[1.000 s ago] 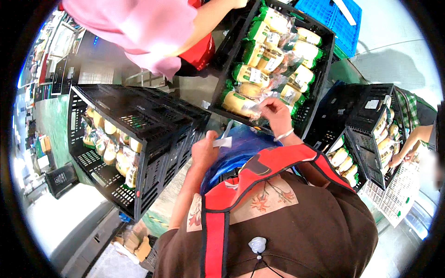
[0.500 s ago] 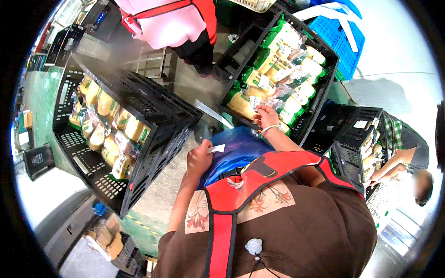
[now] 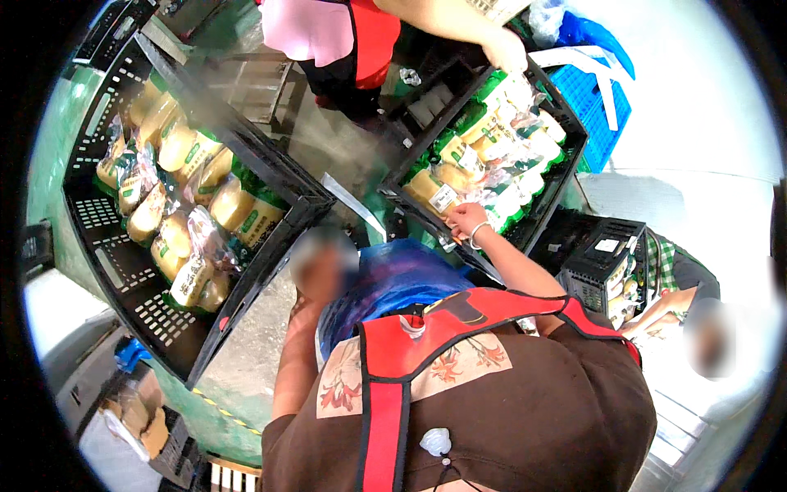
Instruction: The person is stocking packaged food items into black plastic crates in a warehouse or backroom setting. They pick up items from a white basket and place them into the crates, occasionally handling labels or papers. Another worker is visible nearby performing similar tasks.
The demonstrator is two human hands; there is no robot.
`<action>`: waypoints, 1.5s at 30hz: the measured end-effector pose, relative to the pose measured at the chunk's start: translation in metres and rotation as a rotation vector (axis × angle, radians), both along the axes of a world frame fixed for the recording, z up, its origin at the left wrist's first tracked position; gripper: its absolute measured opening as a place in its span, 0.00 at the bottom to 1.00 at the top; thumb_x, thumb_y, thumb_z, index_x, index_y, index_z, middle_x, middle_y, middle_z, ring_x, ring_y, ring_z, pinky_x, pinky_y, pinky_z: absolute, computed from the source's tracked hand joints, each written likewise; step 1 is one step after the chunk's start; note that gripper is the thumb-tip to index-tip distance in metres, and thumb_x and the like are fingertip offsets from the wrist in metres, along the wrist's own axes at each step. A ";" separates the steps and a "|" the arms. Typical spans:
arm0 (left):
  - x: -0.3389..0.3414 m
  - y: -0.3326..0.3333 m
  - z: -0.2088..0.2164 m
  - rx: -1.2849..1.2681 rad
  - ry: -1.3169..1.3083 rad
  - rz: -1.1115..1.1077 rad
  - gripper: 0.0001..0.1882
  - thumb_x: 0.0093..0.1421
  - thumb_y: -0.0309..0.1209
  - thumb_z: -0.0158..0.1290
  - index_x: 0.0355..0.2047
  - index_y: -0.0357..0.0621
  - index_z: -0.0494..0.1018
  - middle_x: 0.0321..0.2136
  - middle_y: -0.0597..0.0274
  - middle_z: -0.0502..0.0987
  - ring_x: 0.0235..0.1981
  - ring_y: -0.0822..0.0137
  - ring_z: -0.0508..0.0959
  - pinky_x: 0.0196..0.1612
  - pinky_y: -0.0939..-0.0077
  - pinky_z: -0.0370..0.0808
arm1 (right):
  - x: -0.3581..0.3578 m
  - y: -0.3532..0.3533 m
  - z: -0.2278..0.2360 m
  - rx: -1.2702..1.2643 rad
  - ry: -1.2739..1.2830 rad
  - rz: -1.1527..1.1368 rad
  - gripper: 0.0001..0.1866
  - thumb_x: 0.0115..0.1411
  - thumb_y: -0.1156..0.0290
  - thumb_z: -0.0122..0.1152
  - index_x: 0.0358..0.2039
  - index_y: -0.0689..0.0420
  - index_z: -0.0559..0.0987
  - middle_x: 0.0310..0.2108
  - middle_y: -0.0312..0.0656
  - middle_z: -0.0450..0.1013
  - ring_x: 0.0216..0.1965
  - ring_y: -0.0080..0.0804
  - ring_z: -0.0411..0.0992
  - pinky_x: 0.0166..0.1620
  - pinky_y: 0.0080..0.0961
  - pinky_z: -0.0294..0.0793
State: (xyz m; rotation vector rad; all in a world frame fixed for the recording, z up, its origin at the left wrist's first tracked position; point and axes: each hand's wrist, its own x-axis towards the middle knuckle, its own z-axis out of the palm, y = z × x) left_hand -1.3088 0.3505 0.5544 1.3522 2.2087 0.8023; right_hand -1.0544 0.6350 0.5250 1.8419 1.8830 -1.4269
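My right hand (image 3: 467,220), a light band at its wrist, reaches to the near edge of a black crate (image 3: 537,225). Its fingers are extended against the nearest yellow food pack (image 3: 426,190), beside a white label (image 3: 443,198) stuck on it. Rows of clear packs with green ends lie in that crate. My left hand (image 3: 324,264) is smeared over in front of my blue apron (image 3: 393,275), so its fingers do not show. To its left, a second black crate (image 3: 131,283) stands at a tilt and holds more such packs (image 3: 184,238).
Across from me, a person in a pink top (image 3: 307,33) and red apron extends an arm over the right crate's far end. Another person (image 3: 684,275) works at black crates (image 3: 602,254) on the right. A blue basket (image 3: 586,102) stands behind. Cardboard (image 3: 135,402) lies lower left.
My view has shifted. The left hand, which held a white slip, is now blurred and further left. My right hand stays by the near pack. The other person's arm has come over the crate.
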 end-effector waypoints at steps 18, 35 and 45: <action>0.027 -0.007 0.027 0.276 0.003 0.496 0.07 0.56 0.28 0.54 0.32 0.41 0.68 0.25 0.61 0.71 0.28 0.67 0.70 0.31 0.73 0.68 | -0.062 -0.033 0.073 0.396 0.553 0.398 0.23 0.47 0.66 0.66 0.45 0.56 0.75 0.37 0.46 0.71 0.38 0.39 0.72 0.43 0.31 0.72; 0.148 0.121 0.162 0.577 0.088 0.201 0.21 0.41 0.20 0.65 0.21 0.45 0.59 0.16 0.67 0.62 0.18 0.72 0.61 0.22 0.77 0.61 | 0.007 -0.076 0.037 0.040 0.452 0.986 0.25 0.48 0.63 0.63 0.47 0.52 0.73 0.45 0.49 0.68 0.46 0.49 0.67 0.50 0.38 0.67; 0.132 0.079 0.041 -0.318 0.370 -0.207 0.42 0.36 0.37 0.70 0.50 0.40 0.63 0.44 0.45 0.69 0.46 0.46 0.70 0.47 0.60 0.70 | 0.089 -0.017 0.057 0.293 0.210 0.522 0.20 0.52 0.56 0.60 0.37 0.60 0.77 0.39 0.52 0.73 0.40 0.51 0.72 0.42 0.44 0.72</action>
